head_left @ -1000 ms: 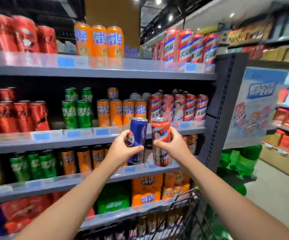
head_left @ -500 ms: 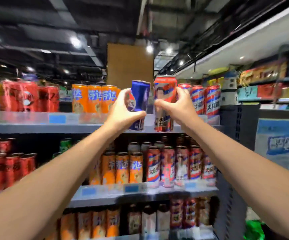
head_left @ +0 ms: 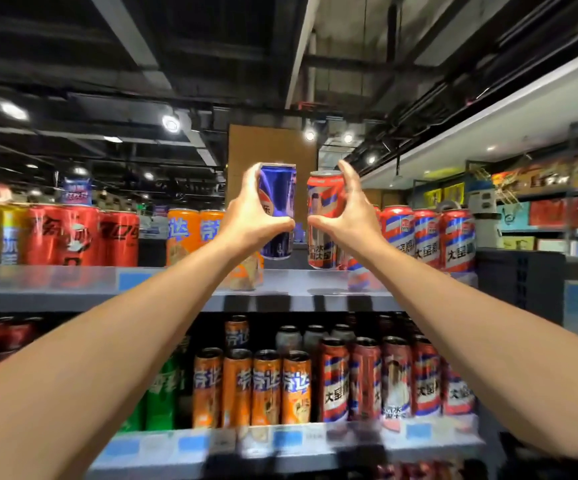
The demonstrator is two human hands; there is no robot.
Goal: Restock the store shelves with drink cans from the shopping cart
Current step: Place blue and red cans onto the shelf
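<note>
Your left hand (head_left: 253,220) grips the blue can (head_left: 278,209), right hand (head_left: 349,216) the red can (head_left: 325,216); at twelve o'clock, lower both onto the top shelf (head_left: 176,289).

Blue can (head_left: 278,209) held upright above top shelf (head_left: 73,289), gripped by left hand (head_left: 251,216), red can (head_left: 325,220) with blue and white stripes held upright just beside it, gripped by right hand (head_left: 353,216), both cans apart, over gap between shelved rows

Glossy metal blue can (head_left: 278,209) at eleven o'clock; glossy red-striped can (head_left: 325,216) beside it; smooth matt grey top shelf (head_left: 73,287).
</note>
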